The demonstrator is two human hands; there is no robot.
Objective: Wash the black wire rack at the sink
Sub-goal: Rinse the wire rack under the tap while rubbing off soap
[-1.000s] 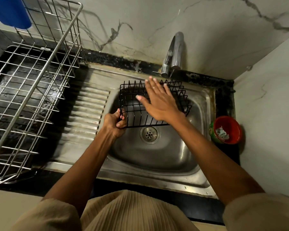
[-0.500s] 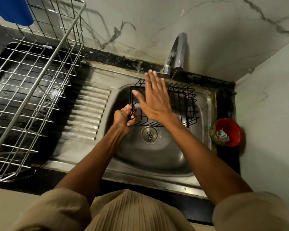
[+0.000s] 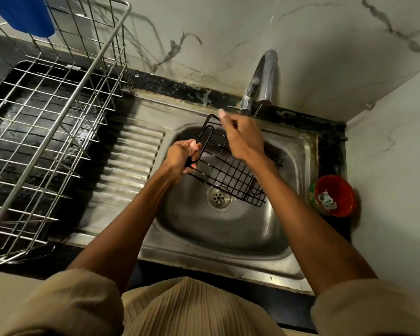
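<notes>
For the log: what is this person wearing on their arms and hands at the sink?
Both hands, left hand and right hand, are bare: no gloves, and no rings, watch or bracelets that show. The forearms are uncovered. Loose beige sleeves are pushed up near the elbows, matching a ribbed beige garment on the body.

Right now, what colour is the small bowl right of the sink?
Red inside, the bowl, seen in the head view.

Sink basin (image 3: 228, 234) open in front of the drain (image 3: 218, 198); black wire rack (image 3: 230, 169) spans behind it, faucet (image 3: 260, 81) overhangs the back, steel dish rack (image 3: 46, 122) walls left, red cup (image 3: 335, 195) right
</notes>
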